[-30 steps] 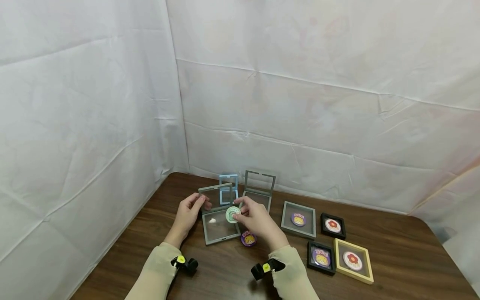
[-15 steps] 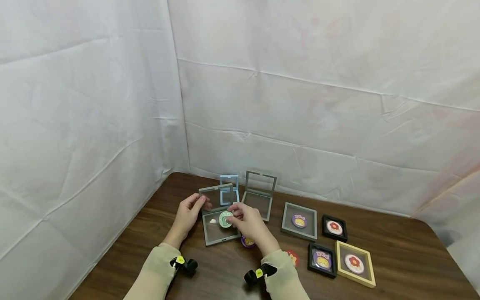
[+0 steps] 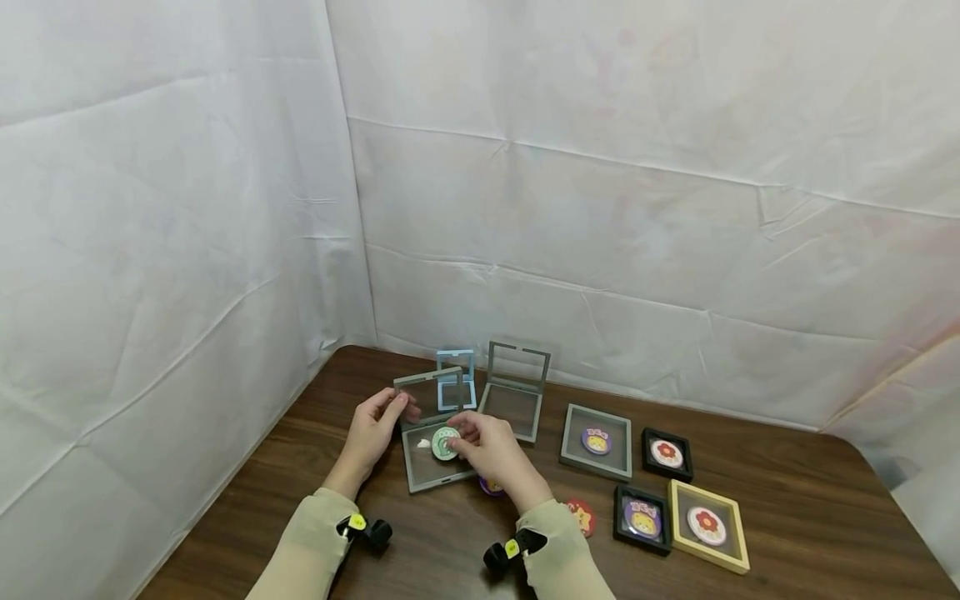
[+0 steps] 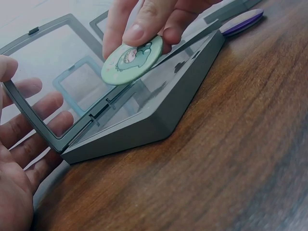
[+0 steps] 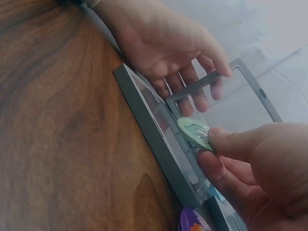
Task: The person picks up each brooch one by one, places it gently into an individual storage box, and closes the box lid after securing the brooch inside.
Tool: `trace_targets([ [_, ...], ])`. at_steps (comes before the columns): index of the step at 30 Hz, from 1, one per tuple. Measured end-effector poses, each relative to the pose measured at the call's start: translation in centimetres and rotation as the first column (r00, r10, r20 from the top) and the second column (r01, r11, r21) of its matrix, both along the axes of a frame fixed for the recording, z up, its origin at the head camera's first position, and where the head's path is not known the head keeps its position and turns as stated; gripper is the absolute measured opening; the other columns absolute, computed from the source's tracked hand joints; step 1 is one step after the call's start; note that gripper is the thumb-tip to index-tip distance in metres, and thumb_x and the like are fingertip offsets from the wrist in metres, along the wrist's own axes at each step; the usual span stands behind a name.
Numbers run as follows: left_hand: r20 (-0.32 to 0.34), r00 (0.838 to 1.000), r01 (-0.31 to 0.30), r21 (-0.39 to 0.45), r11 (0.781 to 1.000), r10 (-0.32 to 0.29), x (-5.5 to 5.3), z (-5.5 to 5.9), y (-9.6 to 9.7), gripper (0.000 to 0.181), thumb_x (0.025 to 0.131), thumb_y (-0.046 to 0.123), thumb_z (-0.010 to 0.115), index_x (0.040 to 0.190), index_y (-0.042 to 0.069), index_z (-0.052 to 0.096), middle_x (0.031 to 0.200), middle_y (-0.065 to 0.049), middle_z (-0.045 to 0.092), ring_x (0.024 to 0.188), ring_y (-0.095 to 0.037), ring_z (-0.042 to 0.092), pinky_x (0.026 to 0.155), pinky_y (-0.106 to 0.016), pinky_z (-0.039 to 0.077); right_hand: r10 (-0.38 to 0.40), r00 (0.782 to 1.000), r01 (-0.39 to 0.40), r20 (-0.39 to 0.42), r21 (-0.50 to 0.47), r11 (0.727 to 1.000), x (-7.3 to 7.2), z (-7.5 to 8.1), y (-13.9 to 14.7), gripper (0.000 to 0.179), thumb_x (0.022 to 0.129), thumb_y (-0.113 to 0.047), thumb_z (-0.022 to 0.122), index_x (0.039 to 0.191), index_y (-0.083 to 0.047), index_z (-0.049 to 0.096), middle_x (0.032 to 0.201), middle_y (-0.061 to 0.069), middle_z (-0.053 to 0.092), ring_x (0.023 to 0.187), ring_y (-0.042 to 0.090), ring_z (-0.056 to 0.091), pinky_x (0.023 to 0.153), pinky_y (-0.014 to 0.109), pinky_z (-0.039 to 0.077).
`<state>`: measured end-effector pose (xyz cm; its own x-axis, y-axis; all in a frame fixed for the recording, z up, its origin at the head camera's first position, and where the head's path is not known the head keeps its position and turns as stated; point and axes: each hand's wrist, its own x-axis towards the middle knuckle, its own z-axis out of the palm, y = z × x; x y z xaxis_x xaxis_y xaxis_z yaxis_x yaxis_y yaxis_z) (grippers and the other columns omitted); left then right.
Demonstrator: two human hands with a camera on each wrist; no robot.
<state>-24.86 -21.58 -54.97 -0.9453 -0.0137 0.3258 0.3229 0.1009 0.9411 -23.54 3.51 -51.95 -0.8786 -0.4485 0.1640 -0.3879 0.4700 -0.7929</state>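
Green badge point(image 3: 442, 442) held above a hinged grey frame point(image 3: 431, 473)

From my end, the right hand point(image 3: 491, 450) has a narrow grip: thumb and fingers pinch the green badge, which carries a dinosaur-like figure. I see the badge tilted over the grey frame's base; I cannot tell whether its lower edge touches the clear film. The left hand point(image 3: 375, 421) holds the raised lid by its side, thumb on the rim and fingers spread behind the transparent panel. A small white piece point(image 3: 423, 444) shows in the base, beside the badge.

Just behind, I have a small blue frame point(image 3: 455, 382) and a second grey frame point(image 3: 513, 408), both standing open. A purple badge point(image 3: 491, 486) lies partly hidden beneath the right hand, and a red badge point(image 3: 580, 515) with a yellow star rests near the right sleeve.

Farther right on the brown wooden surface point(image 3: 435, 550), I count a closed grey frame point(image 3: 576, 433) around a purple bear-like badge, two black frames, one with a red flower point(image 3: 666, 452), and a yellow frame point(image 3: 708, 557) bearing another flower. White sheeting point(image 3: 637, 208) hangs behind.
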Motion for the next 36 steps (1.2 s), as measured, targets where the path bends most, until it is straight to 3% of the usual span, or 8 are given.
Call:
trace_targets([
  [9, 0.014, 1.000, -0.007, -0.006, 1.000, 0.007, 0.3, -0.3, -0.1, 0.030, 0.115, 0.022, 0.059, 0.112, -0.005, 0.074, 0.103, -0.023, 0.079, 0.095, -0.028, 0.079, 0.095, -0.024, 0.057, 0.010, 0.999, -0.009, -0.032, 0.042, 0.999, 0.1, -0.3, -0.2, 0.024, 0.105, -0.018, 0.077, 0.127, -0.010, 0.077, 0.101, -0.002, 0.074, 0.092, 0.012, 0.073, 0.083, 0.031, 0.060],
  [14, 0.002, 1.000, -0.010, -0.008, 1.000, 0.010, 0.2, -0.5, -0.3, 0.030, 0.116, 0.021, 0.059, 0.112, -0.005, 0.074, 0.102, -0.023, 0.079, 0.093, -0.027, 0.079, 0.094, -0.023, 0.057, 0.043, 0.998, -0.041, -0.049, 0.040, 0.998, -0.1, -0.3, 0.0, 0.027, 0.104, -0.019, 0.078, 0.128, -0.007, 0.077, 0.101, -0.001, 0.074, 0.086, 0.008, 0.069, 0.078, 0.028, 0.059],
  [19, -0.010, 1.000, -0.005, -0.009, 1.000, 0.005, 0.0, -0.2, -0.1, 0.033, 0.115, 0.021, 0.060, 0.113, -0.009, 0.072, 0.101, -0.024, 0.079, 0.092, -0.028, 0.078, 0.093, -0.024, 0.058, 0.074, 0.996, -0.070, -0.047, 0.068, 0.995, -0.3, -0.2, 0.5, 0.040, 0.097, -0.022, 0.086, 0.132, -0.006, 0.076, 0.105, 0.000, 0.072, 0.078, 0.005, 0.063, 0.070, 0.026, 0.056],
  [24, -0.009, 1.000, -0.002, 0.001, 1.000, 0.002, -0.1, 0.0, 0.0, 0.033, 0.115, 0.019, 0.059, 0.114, -0.012, 0.071, 0.101, -0.025, 0.078, 0.091, -0.026, 0.079, 0.093, -0.024, 0.058, 0.081, 0.996, -0.078, -0.033, 0.083, 0.993, -0.5, 0.0, 0.8, 0.053, 0.089, -0.022, 0.094, 0.135, -0.006, 0.075, 0.106, -0.001, 0.070, 0.082, 0.010, 0.065, 0.071, 0.026, 0.056],
  [29, -0.017, 1.000, 0.004, 0.004, 1.000, -0.004, -0.2, -0.2, 0.0, 0.032, 0.116, 0.018, 0.058, 0.114, -0.012, 0.071, 0.101, -0.026, 0.078, 0.091, -0.022, 0.078, 0.093, -0.023, 0.058, 0.079, 0.997, -0.076, -0.024, 0.101, 0.992, -0.5, 0.0, 0.8, 0.053, 0.089, -0.021, 0.094, 0.136, -0.005, 0.075, 0.107, 0.000, 0.070, 0.085, 0.013, 0.066, 0.073, 0.026, 0.056],
  [36, -0.010, 1.000, 0.000, 0.004, 1.000, 0.000, -0.1, -0.2, 0.0, 0.031, 0.116, 0.019, 0.058, 0.113, -0.009, 0.072, 0.101, -0.026, 0.078, 0.091, -0.024, 0.078, 0.093, -0.024, 0.058, 0.087, 0.996, -0.083, -0.022, 0.137, 0.987, -0.5, 0.0, 0.7, 0.049, 0.092, -0.024, 0.092, 0.135, -0.007, 0.075, 0.108, 0.000, 0.070, 0.079, 0.005, 0.059, 0.072, 0.026, 0.053],
])
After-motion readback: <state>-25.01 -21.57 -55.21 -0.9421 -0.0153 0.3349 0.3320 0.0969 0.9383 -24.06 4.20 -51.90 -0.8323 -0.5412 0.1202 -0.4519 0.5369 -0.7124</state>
